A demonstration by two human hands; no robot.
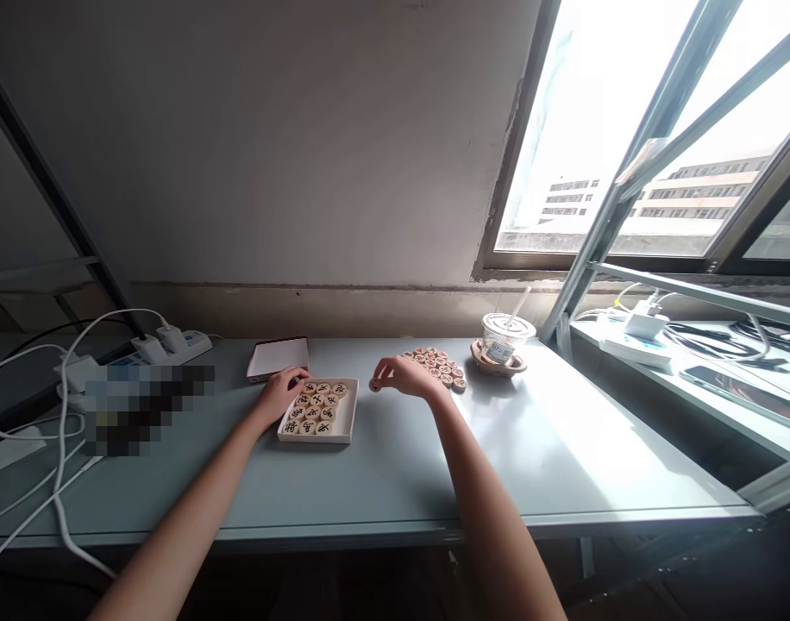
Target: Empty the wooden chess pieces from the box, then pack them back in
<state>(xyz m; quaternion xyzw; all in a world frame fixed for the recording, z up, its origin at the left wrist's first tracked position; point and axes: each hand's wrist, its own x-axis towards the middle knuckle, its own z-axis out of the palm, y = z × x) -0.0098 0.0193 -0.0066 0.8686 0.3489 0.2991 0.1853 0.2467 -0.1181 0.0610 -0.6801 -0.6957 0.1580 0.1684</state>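
A shallow white box (354, 412) lies on the table, with several round wooden Chinese chess pieces (314, 412) set in rows inside it, black characters facing up. The right side of the box shows bare floor. My left hand (279, 396) holds the box at its upper left corner, fingers bent over the rim. To the right of the box, just above the table, my right hand (398, 376) pinches one Chinese chess piece (374, 385) between thumb and fingers. Behind that hand, more pieces (443, 369) with reddish characters lie in a loose cluster, partly hidden by it.
The box lid (279, 358) lies inside up behind my left hand. A lidded plastic cup (506, 336) with a straw stands in a brown holder (482, 362) at the back right. Power strips (188, 345) and white cables (59, 466) spread over the left side.
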